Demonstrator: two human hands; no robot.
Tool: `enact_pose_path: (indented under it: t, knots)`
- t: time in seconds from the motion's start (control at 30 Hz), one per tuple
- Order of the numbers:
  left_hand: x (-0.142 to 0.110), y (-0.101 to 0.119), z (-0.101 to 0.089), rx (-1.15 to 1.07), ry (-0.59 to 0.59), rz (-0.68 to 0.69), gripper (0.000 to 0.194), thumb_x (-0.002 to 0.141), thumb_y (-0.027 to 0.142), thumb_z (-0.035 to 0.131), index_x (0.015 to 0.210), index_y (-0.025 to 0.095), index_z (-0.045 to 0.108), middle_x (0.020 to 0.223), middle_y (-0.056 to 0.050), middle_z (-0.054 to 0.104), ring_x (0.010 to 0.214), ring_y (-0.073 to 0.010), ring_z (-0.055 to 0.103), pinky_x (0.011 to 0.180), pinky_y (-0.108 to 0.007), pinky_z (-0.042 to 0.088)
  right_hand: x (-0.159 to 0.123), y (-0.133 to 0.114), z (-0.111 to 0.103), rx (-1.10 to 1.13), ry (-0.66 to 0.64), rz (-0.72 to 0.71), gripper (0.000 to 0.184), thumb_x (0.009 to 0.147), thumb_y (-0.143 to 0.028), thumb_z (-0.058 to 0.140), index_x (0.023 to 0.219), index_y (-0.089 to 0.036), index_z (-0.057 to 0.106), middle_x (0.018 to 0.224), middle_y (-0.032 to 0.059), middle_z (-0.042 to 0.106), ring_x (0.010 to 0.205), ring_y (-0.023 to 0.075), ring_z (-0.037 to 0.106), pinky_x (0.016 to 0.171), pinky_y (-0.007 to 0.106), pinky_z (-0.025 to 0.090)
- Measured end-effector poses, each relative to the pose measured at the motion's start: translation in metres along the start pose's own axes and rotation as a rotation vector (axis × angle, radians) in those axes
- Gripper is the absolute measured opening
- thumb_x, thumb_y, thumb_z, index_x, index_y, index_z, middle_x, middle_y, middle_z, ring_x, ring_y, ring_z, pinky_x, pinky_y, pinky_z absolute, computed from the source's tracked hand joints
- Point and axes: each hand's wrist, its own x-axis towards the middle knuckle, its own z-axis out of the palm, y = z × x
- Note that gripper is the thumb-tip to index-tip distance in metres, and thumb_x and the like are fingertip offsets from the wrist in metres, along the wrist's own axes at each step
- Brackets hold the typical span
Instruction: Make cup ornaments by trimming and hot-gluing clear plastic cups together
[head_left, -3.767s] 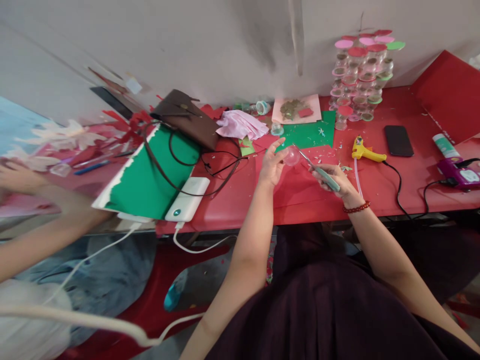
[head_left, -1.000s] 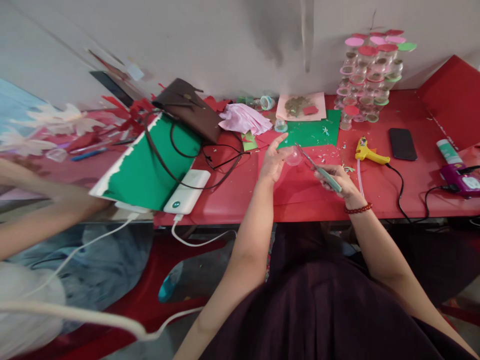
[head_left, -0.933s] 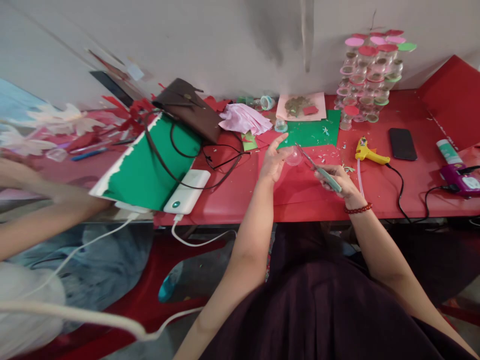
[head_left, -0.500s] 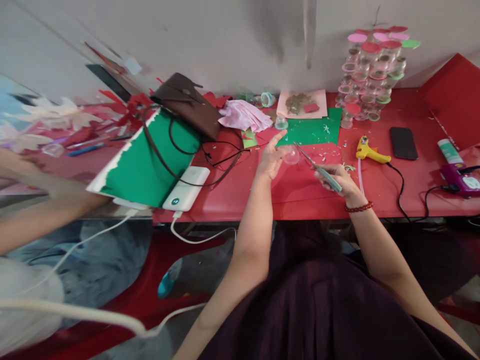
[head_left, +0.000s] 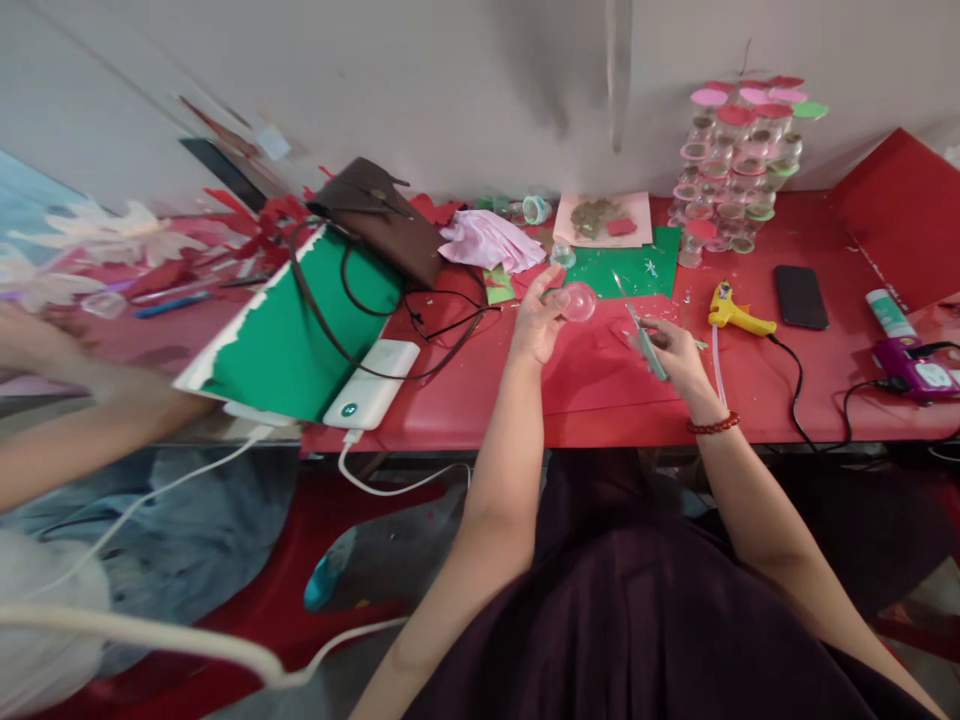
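Above the red table, my left hand [head_left: 535,328] holds a small clear plastic cup [head_left: 578,301] by its side, its round mouth turned up toward me. My right hand [head_left: 677,362] is wrapped round the pale green handle of a utility knife [head_left: 651,356]. The knife's thin blade points up and away, apart from the cup. Beneath both hands lies a red sheet [head_left: 592,385], with a green sheet [head_left: 626,272] bearing small white scraps behind it. Another clear cup [head_left: 563,256] stands just beyond my left fingertips.
A tower of clear cups [head_left: 731,185] stands back right. Near it are a yellow glue gun [head_left: 739,313], a black phone [head_left: 801,297] and a purple socket block [head_left: 919,370]. Leftward lie a white power bank [head_left: 373,383] and brown bag [head_left: 382,215]. A co-worker's blurred arm [head_left: 97,410] reaches in left.
The knife blade has come away from the cup's rim and swung more upright. My left hand has tilted the cup so its mouth shows rounder.
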Motion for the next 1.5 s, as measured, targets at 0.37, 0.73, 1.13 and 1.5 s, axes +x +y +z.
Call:
enact_pose_path:
  t: [0.37,0.73,1.13,1.5]
  knots:
    - [-0.008,0.017,0.018,-0.320,0.045,-0.221,0.031,0.094,0.032,0.051,0.114,0.019,0.071,0.110,-0.011,0.072,0.078,-0.0152,0.063,0.080,-0.034,0.050,0.020,-0.015,0.017,-1.141,0.061,-0.054,0.034,0.098,-0.013,0.043,0.119,-0.005,0.067,0.109,0.0292,0.072,0.094,0.0338,0.071,0.081,0.043,0.052]
    - [-0.010,0.013,0.019,-0.345,0.049,-0.243,0.028,0.099,0.027,0.046,0.106,0.018,0.071,0.107,-0.011,0.072,0.081,-0.0144,0.063,0.080,-0.033,0.052,0.028,0.006,0.006,-0.941,0.219,-0.277,0.034,0.097,-0.016,0.045,0.105,-0.009,0.077,0.110,0.0224,0.072,0.108,0.0326,0.063,0.105,0.049,0.045]
    - [-0.020,-0.006,0.061,-0.136,-0.068,-0.295,0.031,0.085,0.035,0.080,0.114,0.027,0.073,0.117,-0.002,0.077,0.096,-0.0154,0.073,0.084,-0.030,0.056,0.013,0.008,0.024,-0.081,0.122,-0.322,0.055,0.090,-0.061,0.066,0.127,-0.020,0.065,0.118,0.0131,0.073,0.097,0.0220,0.068,0.087,0.036,0.056]
    - [-0.015,-0.022,0.074,-0.083,-0.174,-0.342,0.045,0.066,0.020,0.090,0.109,0.023,0.074,0.106,-0.003,0.079,0.100,-0.0182,0.073,0.089,-0.028,0.054,0.016,0.023,0.027,-0.058,0.123,-0.314,0.050,0.096,-0.049,0.061,0.135,-0.020,0.054,0.127,0.0143,0.067,0.101,0.0210,0.067,0.086,0.033,0.057]
